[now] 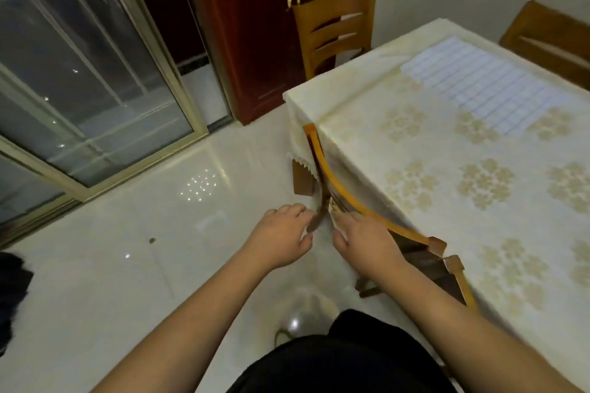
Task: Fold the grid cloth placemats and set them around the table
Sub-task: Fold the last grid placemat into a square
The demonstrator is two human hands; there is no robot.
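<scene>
One white grid cloth placemat (479, 86) with thin blue lines lies flat on the far right part of the table (415, 150), which is covered by a cream flower-patterned cloth. Both my hands are down at the table's near left edge, far from the placemat, at a wooden chair (322, 163) pushed under the table. My left hand (281, 239) has thumb and fingers curled round a brown part of the chair's back. My right hand (364, 239) lies over the curved top rail, fingertips at the tablecloth's fringe; its grip is hidden.
A second wooden chair (335, 29) stands at the table's far end, and a third (549, 38) at the far right side. A dark red cabinet (255, 25) and glass sliding doors (79, 73) line the back. Glossy white floor tiles spread to the left.
</scene>
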